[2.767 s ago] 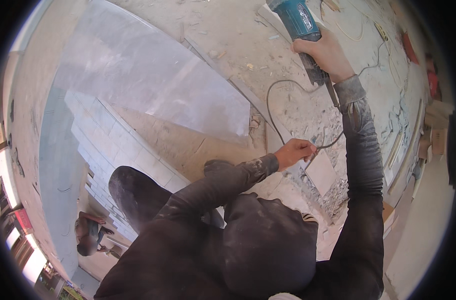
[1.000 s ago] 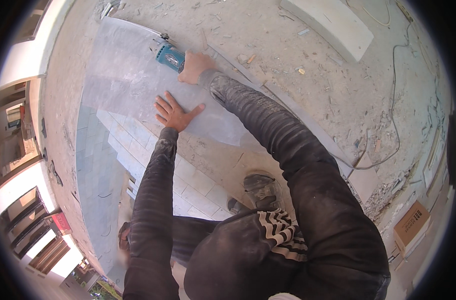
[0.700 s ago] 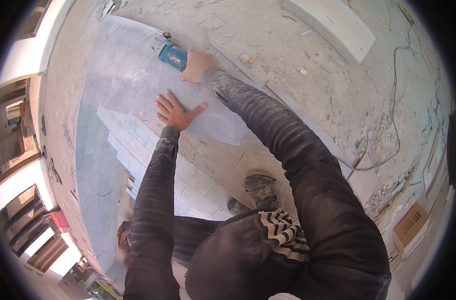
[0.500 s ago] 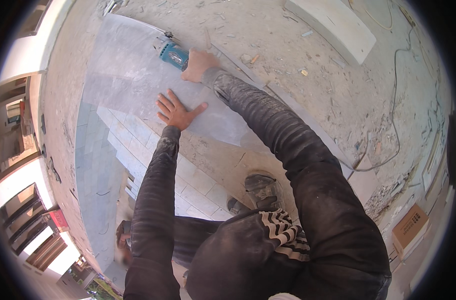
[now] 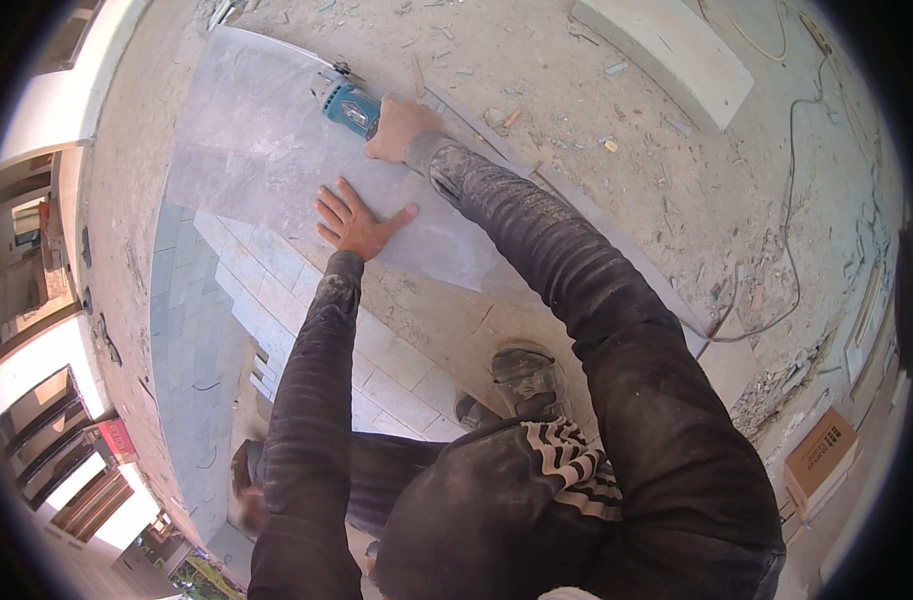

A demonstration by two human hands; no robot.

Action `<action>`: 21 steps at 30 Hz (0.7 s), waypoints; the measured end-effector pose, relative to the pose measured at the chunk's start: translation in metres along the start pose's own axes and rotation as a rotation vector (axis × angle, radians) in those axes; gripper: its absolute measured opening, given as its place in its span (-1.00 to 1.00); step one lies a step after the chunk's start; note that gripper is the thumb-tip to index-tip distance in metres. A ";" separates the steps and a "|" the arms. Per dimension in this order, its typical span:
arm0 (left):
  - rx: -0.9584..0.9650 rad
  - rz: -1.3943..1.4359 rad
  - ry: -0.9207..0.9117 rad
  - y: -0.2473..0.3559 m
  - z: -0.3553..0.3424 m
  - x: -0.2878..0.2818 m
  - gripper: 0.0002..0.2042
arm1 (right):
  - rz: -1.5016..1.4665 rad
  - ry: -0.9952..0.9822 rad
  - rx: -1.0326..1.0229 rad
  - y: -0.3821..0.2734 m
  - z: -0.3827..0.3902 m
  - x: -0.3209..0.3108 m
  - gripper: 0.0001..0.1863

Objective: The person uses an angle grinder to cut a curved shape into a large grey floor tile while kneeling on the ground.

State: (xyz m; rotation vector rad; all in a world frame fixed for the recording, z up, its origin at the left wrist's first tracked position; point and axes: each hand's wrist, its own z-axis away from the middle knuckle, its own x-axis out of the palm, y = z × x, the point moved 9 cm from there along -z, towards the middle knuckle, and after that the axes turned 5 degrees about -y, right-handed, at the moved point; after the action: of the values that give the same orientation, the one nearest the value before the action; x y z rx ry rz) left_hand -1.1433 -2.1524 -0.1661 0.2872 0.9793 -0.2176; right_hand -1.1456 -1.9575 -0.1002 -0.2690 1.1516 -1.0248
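A large grey tile slab (image 5: 247, 130) lies before me, its far edge running from the upper left down to the right. My right hand (image 5: 402, 128) is wrapped round the body of a teal angle grinder (image 5: 351, 108), whose head rests at that far edge. The disc is mostly hidden and too small to make out well. Flat on the slab, nearer to me, my left hand (image 5: 355, 222) presses down with its fingers spread. Both sleeves are dark and dusty.
Pale laid tiles (image 5: 397, 360) lie left of my feet. A long light block (image 5: 667, 55) lies at the upper right. A dark cable (image 5: 792, 200) curves across the rubble-strewn ground. A cardboard box (image 5: 822, 460) stands at the lower right. My shoe (image 5: 532, 380) is close to the slab.
The grinder and my right hand have shifted very slightly to the right along the slab's far edge. My left hand stays spread at nearly the same spot.
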 end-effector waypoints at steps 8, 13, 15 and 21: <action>0.012 0.009 0.008 0.001 0.001 -0.001 0.42 | 0.010 0.003 0.003 -0.001 -0.002 0.001 -0.38; 0.008 0.009 0.009 0.000 0.001 0.000 0.42 | 0.017 0.041 -0.006 0.000 -0.007 0.003 -0.35; 0.012 0.004 0.018 0.001 0.001 0.000 0.42 | 0.012 0.050 -0.019 -0.001 -0.009 0.004 -0.36; 0.010 -0.003 0.014 0.001 0.001 -0.001 0.42 | 0.025 0.038 -0.020 0.000 -0.010 0.004 -0.35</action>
State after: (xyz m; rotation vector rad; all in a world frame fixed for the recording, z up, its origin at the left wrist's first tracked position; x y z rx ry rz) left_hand -1.1422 -2.1516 -0.1647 0.2962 0.9931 -0.2235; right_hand -1.1541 -1.9577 -0.1069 -0.2511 1.1974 -1.0006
